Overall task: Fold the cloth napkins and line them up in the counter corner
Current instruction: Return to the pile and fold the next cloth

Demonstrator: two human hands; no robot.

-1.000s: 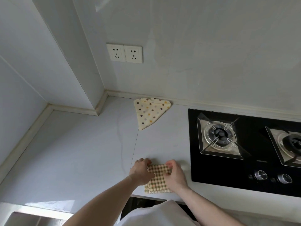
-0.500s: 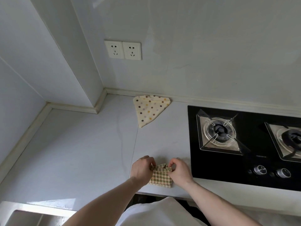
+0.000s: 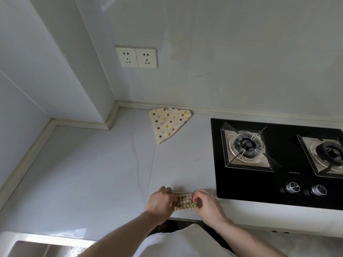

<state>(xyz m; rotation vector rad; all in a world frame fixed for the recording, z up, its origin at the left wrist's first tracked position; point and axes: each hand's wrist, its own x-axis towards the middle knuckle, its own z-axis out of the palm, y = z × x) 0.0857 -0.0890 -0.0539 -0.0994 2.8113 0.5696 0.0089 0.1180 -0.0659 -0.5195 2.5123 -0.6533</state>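
Head view, looking down at pale grey tabletop (image 3: 92, 173) near its front edge. Two hands at work on one checked napkin (image 3: 183, 200): left hand (image 3: 160, 202) gripping its left end, right hand (image 3: 207, 204) pinching its right end, fingers (image 3: 199, 196) curled over the cloth. Napkin bunched small between the two, most of it covered by knuckles; fold lines hard to make out, only a narrow strip of green-and-cream check showing. Resting on or just above the surface, cannot tell which.

Second napkin, dotted napkin (image 3: 168, 125), folded into a triangle, lying flat against the back wall strip just right of the corner, well apart from the hands. Two napkins in all.

Black hob (image 3: 241, 186) to the right, cut off by the frame edge: two burners, the right one only partly in view, and two knobs (image 3: 305, 189) along its front. Two wall sockets (image 3: 136, 57) side by side above the corner. Sink (image 3: 37, 246) at lower left, mostly out of frame. White garment (image 3: 176, 242) at bottom centre, partly hiding both forearms.
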